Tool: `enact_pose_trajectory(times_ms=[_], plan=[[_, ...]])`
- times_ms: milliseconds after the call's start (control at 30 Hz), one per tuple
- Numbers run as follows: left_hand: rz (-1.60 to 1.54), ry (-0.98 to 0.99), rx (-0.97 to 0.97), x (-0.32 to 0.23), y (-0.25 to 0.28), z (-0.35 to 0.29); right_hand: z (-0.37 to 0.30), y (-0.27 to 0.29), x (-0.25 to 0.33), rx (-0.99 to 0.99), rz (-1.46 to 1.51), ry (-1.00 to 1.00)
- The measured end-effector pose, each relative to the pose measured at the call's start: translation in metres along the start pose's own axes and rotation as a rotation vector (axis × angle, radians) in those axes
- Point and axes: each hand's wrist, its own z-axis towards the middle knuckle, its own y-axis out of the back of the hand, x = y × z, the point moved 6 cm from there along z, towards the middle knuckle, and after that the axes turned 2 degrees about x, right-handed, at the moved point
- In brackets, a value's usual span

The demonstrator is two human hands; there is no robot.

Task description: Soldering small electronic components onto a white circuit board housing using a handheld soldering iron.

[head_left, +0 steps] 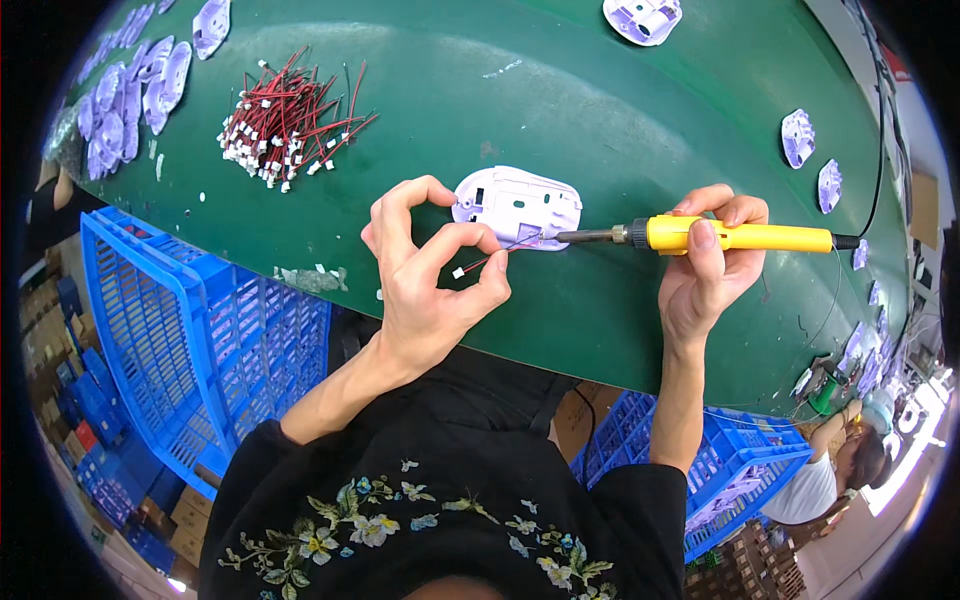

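Note:
A pale purple plastic shell (510, 195) lies on the green bench in front of me. My left hand (425, 265) pinches a short wire lead (477, 266), red and black with a white plug, between thumb and a finger. Another finger of that hand touches the shell's left edge. In my right hand (712, 255) is a yellow soldering iron (770, 237), held like a pen and pointing left. Its metal tip meets the lower right part of the shell, where the bare wire ends come in. The tip hides the exact joint.
A heap of red and black wire leads (285, 130) lies at the far left. More purple shells (115, 110) are piled beyond it, others along the right. Blue crates (150, 330) stand below the bench edge. A green solder spool (825, 393) and a co-worker (835, 470) are at right.

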Motion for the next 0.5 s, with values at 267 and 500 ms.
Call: enact_pose_trajectory(times_ms=[267,500], plan=[[-0.056,0.045,-0.002,0.0017,-0.0008,0.0004,0.0008,-0.0012,0.0006,-0.002,0.008,-0.006],[-0.075,0.033,-0.011,0.0026,-0.0004,0.0004,0.0005,-0.0026,-0.0009,0.0,-0.001,-0.008]])
